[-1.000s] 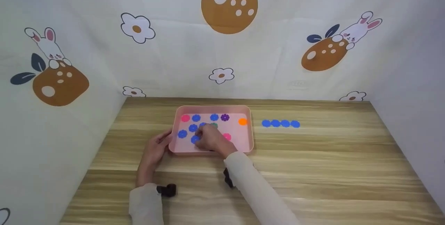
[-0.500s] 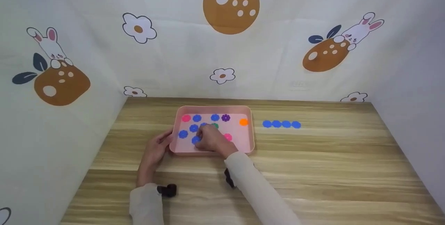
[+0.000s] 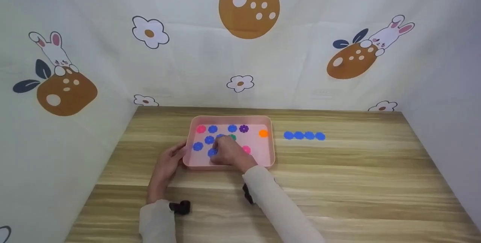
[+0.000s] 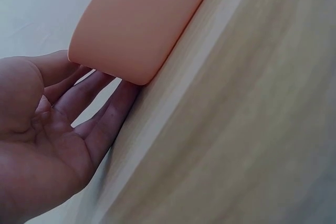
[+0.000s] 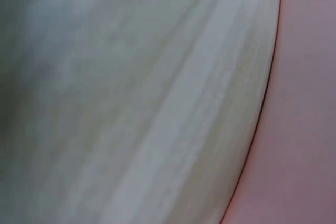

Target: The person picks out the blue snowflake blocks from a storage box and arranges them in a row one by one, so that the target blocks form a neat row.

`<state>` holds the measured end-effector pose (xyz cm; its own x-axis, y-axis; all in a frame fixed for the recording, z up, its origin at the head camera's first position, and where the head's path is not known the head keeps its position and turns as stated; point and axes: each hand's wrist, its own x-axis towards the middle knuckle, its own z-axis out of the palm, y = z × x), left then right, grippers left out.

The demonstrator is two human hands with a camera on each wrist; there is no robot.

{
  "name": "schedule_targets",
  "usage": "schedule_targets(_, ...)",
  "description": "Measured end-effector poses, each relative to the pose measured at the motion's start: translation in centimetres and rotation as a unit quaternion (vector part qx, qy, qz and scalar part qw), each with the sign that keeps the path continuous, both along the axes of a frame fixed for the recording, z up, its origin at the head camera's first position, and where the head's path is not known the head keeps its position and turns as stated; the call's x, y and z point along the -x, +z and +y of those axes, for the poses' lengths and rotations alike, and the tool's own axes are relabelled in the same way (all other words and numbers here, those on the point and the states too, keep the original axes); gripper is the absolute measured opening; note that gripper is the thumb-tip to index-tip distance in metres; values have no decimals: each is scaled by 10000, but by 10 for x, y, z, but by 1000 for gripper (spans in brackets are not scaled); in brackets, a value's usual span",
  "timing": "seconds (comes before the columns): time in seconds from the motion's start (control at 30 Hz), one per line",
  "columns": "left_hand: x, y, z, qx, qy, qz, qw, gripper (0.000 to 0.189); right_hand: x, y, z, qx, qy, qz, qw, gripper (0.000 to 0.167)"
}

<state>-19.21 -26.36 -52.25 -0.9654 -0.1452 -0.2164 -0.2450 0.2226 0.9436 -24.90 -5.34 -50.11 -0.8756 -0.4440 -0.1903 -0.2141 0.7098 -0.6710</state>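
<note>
A shallow pink tray (image 3: 228, 166) on the table holds flower-shaped plastic discs, mostly blue. My left hand (image 3: 168, 163) rests against the tray's left side. In the left wrist view, its thumb is at the rim and its fairly straight fingers (image 4: 84, 93) touch the wall. My right hand (image 3: 231, 151) reaches into the tray over the front wall, fingers curled, with thumb and index finger at a blue flower disc (image 3: 212, 153) that they seem to pinch. The exact contact is partly hidden. The right wrist view shows only table and tray wall (image 5: 299, 108), no fingers.
Right of the tray, several blue flower discs (image 3: 304, 135) lie in a touching row on the wooden table (image 3: 349, 183). Inside the tray are also an orange disc (image 3: 263, 133), a purple one (image 3: 244, 128), pink ones (image 3: 201, 129) and a partly covered green one (image 3: 233, 137). Patterned cloth (image 3: 188, 66) stands behind.
The right hand's fingers shift very slightly at the blue disc. The left hand stays at the tray, and the row of discs has not moved.
</note>
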Motion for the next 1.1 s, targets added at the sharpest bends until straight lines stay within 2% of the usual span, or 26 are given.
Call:
schedule_targets(0.17,3,2,4,54,-29,-26,10000,47,6,4,10,194,-45,15,9998,35)
schedule_targets(0.4,3,5,5,41,14,-77,10000,46,9,17,31,485,-83,149,9987,43)
schedule_targets(0.57,1,5,3,93,33,-198,9998,48,10,27,45,429,25,349,9985,42)
schedule_targets(0.73,0,3,0,-191,55,76,9998,47,12,34,60,454,128,648,9968,42)
schedule_targets(0.8,0,2,-1,-307,80,147,9994,46,13,36,68,540,87,734,9958,41)
schedule_targets(0.93,-1,1,-1,-310,88,45,9995,45,15,36,85,642,-91,815,9946,37)
schedule_targets(1.1,1,2,0,-188,55,-35,9998,46,19,33,112,579,-497,665,9949,32)
